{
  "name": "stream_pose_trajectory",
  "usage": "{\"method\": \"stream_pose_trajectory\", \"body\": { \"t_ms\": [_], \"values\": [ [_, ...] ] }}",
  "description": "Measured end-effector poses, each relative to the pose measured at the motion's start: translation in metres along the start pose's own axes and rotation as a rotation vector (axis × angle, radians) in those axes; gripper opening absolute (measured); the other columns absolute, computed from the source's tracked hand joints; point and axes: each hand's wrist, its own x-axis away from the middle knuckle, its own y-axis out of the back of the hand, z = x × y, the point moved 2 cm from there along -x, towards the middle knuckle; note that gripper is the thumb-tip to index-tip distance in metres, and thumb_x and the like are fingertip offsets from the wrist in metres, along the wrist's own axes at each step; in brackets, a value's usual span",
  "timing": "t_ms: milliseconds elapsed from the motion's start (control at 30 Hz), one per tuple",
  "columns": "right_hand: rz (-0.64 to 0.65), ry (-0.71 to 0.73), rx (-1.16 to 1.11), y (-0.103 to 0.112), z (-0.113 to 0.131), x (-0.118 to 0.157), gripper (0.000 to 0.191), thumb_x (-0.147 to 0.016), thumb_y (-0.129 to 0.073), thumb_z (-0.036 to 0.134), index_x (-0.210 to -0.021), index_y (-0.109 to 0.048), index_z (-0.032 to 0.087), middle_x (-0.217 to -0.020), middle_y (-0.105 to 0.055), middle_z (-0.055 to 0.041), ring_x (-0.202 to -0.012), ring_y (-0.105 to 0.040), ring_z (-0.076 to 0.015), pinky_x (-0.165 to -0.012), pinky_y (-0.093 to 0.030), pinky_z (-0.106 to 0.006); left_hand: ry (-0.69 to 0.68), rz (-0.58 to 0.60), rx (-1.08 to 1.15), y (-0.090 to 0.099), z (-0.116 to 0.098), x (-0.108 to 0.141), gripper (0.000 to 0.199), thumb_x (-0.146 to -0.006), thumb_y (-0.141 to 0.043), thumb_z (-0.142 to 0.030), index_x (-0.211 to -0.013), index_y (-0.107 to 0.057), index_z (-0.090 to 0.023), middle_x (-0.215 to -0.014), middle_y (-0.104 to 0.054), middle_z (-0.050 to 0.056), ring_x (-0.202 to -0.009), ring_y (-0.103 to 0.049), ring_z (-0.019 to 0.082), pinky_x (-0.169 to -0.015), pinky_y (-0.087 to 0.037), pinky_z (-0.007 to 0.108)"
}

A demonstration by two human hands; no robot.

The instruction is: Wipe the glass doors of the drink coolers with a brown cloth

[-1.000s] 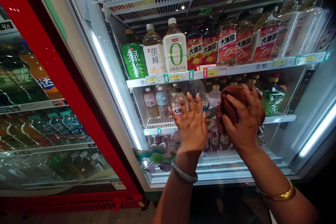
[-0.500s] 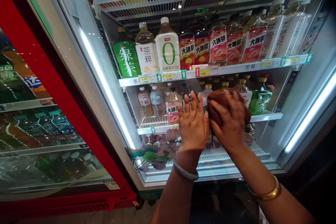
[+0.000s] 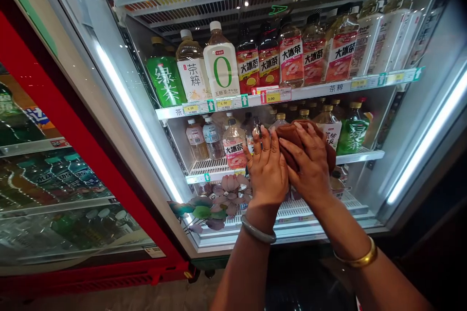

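My left hand (image 3: pixel 269 172) lies flat against the clear glass front of a lit drinks fridge, fingers stretched upward and holding nothing. Close on its right, my right hand (image 3: pixel 310 167) presses a bunched brown cloth (image 3: pixel 288 132) to the same glass. Its fingers rest over the cloth, which shows above the fingers and along their right side. The thumb side of the left hand touches or nearly touches the right hand. Pink flowers with green leaves, a decal (image 3: pixel 230 194), show on the glass at lower left of my hands.
Behind the glass, several tea bottles (image 3: pixel 222 65) line the upper shelf (image 3: pixel 310 91), and smaller bottles stand below, including a green bottle (image 3: pixel 353 129). At left is a second, red-framed fridge (image 3: pixel 109 175) with more drinks. The floor (image 3: pixel 164 296) shows at the bottom.
The right hand and cloth have shifted slightly left, closer to the left hand, and are less blurred. The left hand stays flat on the glass. The whole view has shifted a little.
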Motion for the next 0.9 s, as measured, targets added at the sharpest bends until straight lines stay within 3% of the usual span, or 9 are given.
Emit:
{"method": "stream_pose_trajectory", "body": {
  "t_ms": [67,167,233,367,467,600,700,800,900],
  "values": [
    [-0.014,0.002,0.016,0.008,-0.016,0.001,0.049,-0.093,-0.069,0.025,-0.140,-0.060,0.035,-0.165,-0.046,-0.0049,-0.156,-0.037,-0.0333,-0.129,-0.027,-0.066,0.012,0.001,-0.004,-0.003,-0.002,0.000,0.069,-0.107,-0.040,-0.025,-0.170,-0.010,-0.025,-0.176,-0.014,0.005,-0.165,-0.001,0.025,-0.135,-0.006,0.060],
    [-0.162,-0.157,0.042,0.021,-0.042,0.003,0.054,-0.091,-0.072,0.024,-0.143,-0.061,0.033,-0.163,-0.047,-0.0089,-0.154,-0.040,-0.0368,-0.128,-0.030,-0.064,0.039,-0.005,-0.013,-0.005,-0.006,-0.003,0.069,-0.107,-0.042,-0.026,-0.169,-0.011,-0.027,-0.176,-0.014,0.004,-0.165,0.001,0.025,-0.134,-0.005,0.062],
    [-0.227,-0.243,0.048,0.021,-0.045,0.005,0.058,-0.090,-0.071,0.022,-0.146,-0.060,0.031,-0.164,-0.045,-0.0117,-0.154,-0.039,-0.0381,-0.127,-0.031,-0.063,0.045,-0.006,-0.017,-0.006,-0.009,-0.006,0.070,-0.107,-0.043,-0.026,-0.169,-0.010,-0.027,-0.176,-0.015,0.004,-0.165,0.001,0.025,-0.134,-0.005,0.062],
    [-0.059,-0.102,0.015,0.010,-0.021,0.008,0.057,-0.091,-0.071,0.022,-0.146,-0.058,0.031,-0.168,-0.040,-0.0101,-0.159,-0.031,-0.0368,-0.128,-0.026,-0.070,0.005,0.010,-0.013,-0.004,-0.014,-0.008,0.065,-0.108,-0.038,-0.024,-0.169,-0.014,-0.025,-0.176,-0.017,0.005,-0.165,-0.002,0.024,-0.134,-0.006,0.061],
    [0.027,0.031,-0.022,0.012,-0.022,0.011,0.048,-0.094,-0.069,0.022,-0.140,-0.062,0.033,-0.164,-0.046,-0.0070,-0.157,-0.037,-0.0311,-0.129,-0.026,-0.066,0.001,0.003,-0.011,-0.004,-0.014,-0.006,0.062,-0.109,-0.037,-0.025,-0.168,-0.020,-0.022,-0.175,-0.018,0.008,-0.165,-0.003,0.024,-0.134,-0.006,0.060],
    [-0.074,-0.087,0.003,0.024,-0.052,0.014,0.050,-0.091,-0.070,0.022,-0.139,-0.062,0.034,-0.166,-0.043,-0.0059,-0.156,-0.037,-0.0329,-0.127,-0.029,-0.068,-0.003,-0.001,-0.019,-0.009,-0.015,-0.003,0.062,-0.109,-0.040,-0.026,-0.168,-0.023,-0.022,-0.175,-0.018,0.010,-0.164,-0.003,0.026,-0.133,-0.005,0.062],
    [-0.155,-0.204,0.029,0.024,-0.049,0.015,0.054,-0.091,-0.068,0.022,-0.143,-0.059,0.032,-0.167,-0.041,-0.0088,-0.158,-0.033,-0.0348,-0.125,-0.032,-0.069,-0.005,-0.017,-0.014,-0.016,-0.020,-0.003,0.063,-0.108,-0.040,-0.024,-0.168,-0.022,-0.024,-0.174,-0.020,0.010,-0.164,-0.004,0.026,-0.133,-0.001,0.061],
    [-0.038,-0.120,0.014,0.016,-0.030,0.013,0.052,-0.095,-0.063,0.021,-0.145,-0.057,0.033,-0.167,-0.042,-0.0073,-0.159,-0.032,-0.0307,-0.129,-0.028,-0.067,0.001,-0.021,0.005,-0.024,-0.027,-0.004,0.065,-0.107,-0.040,-0.020,-0.168,-0.018,-0.024,-0.174,-0.021,0.010,-0.164,-0.004,0.025,-0.133,0.001,0.061],
    [0.007,-0.034,-0.007,0.017,-0.033,0.011,0.051,-0.095,-0.062,0.019,-0.143,-0.058,0.036,-0.165,-0.045,-0.0040,-0.157,-0.036,-0.0272,-0.131,-0.024,-0.064,0.029,-0.036,0.010,-0.030,-0.034,-0.005,0.067,-0.106,-0.040,-0.019,-0.169,-0.016,-0.025,-0.174,-0.023,0.010,-0.164,-0.005,0.027,-0.131,0.004,0.065]
  ]
}}
